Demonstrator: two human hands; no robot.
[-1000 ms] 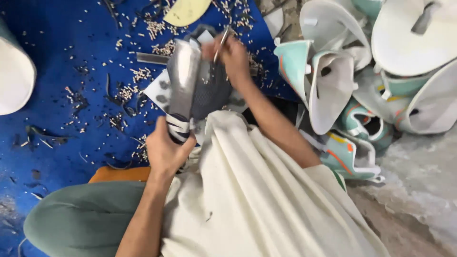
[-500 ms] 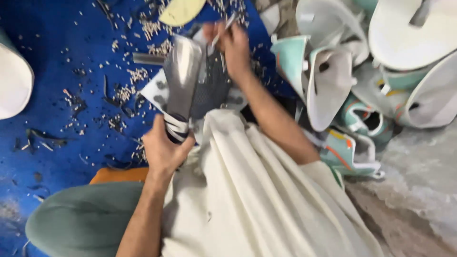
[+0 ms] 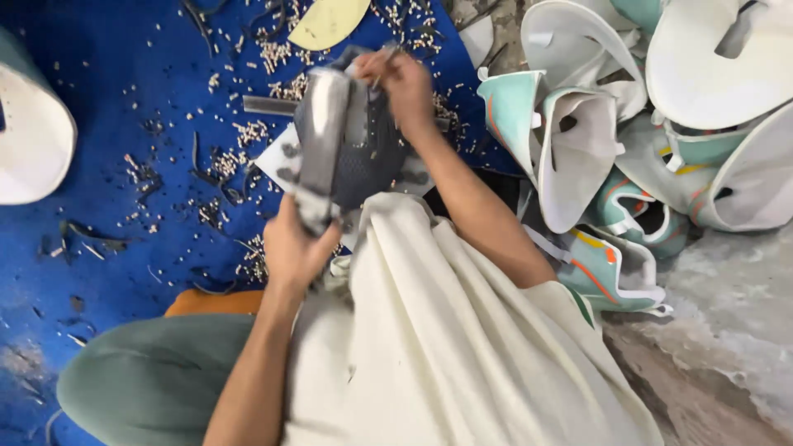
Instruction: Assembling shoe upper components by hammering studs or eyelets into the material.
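Left hand (image 3: 296,248) clamped on heel of dark grey mesh shoe upper (image 3: 343,153), steadying it. Right hand (image 3: 405,83) pinching its toe edge closed, above blue mat (image 3: 124,107).

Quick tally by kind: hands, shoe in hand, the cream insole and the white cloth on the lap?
Hands: 2, left hand, right hand
Grey shoe: 1
Cream insole: 1
White cloth: 1
Total: 5

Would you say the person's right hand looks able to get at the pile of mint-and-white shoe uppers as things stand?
Probably yes, though not at once: the right hand is at the toe of the grey mesh shoe upper. The pile of mint-and-white shoe uppers lies beside that arm, with nothing between.
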